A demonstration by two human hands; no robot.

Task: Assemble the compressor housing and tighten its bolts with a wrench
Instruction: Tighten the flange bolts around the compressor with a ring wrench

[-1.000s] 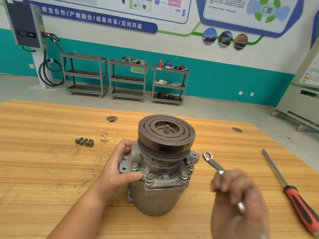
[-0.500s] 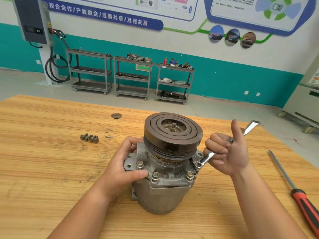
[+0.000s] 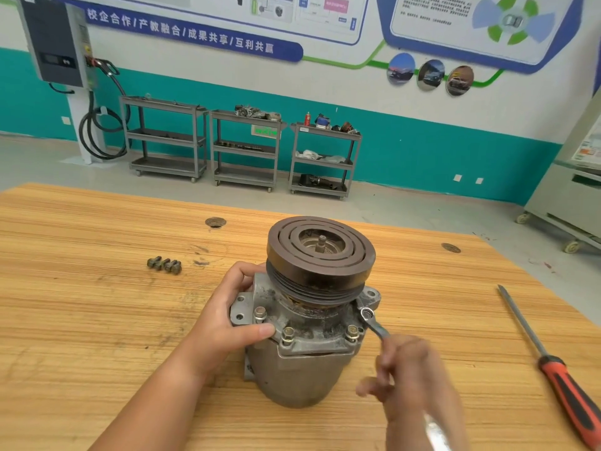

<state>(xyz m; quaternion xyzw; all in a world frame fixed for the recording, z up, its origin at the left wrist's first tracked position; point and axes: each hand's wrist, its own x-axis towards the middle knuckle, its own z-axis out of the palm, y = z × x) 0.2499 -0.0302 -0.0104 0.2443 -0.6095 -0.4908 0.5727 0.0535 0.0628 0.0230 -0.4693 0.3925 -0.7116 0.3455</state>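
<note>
Tightening stage, by the look of it. Compressor housing [image 3: 302, 362] upright on the bench [image 3: 81, 304], pulley [image 3: 320, 252] uppermost, leaving the flange bolts [image 3: 287, 333] facing up and reachable from the side.

Clasped on its left shoulder by the left hand [image 3: 224, 320]: thumb laid across the front of the flange just below one bolt head, fingers wrapped round the back. A closed grip on the casting, presumably to stop the body turning under wrench torque.

Directly across the housing from that grip, ring end of the wrench [image 3: 374, 323] seated over the bolt at the right edge of the flange, shank slanting down and back into the right hand [image 3: 413, 385]. Blurred there, yet curled round the shank plainly enough, so a closed grip on the wrench. Held well down the handle, likely for leverage.

Between the two grips, three bolt heads along the flange front, all standing in their holes; impossible to say how tight.

Well out to the left of the left grip, a small cluster of loose bolts [image 3: 164, 265] on the bench, apart from the housing, perhaps set aside for a later step. Out beyond the right grip and well apart from it, a red-handled screwdriver [image 3: 553, 362] lying flat, tip pointing away, untouched.
</note>
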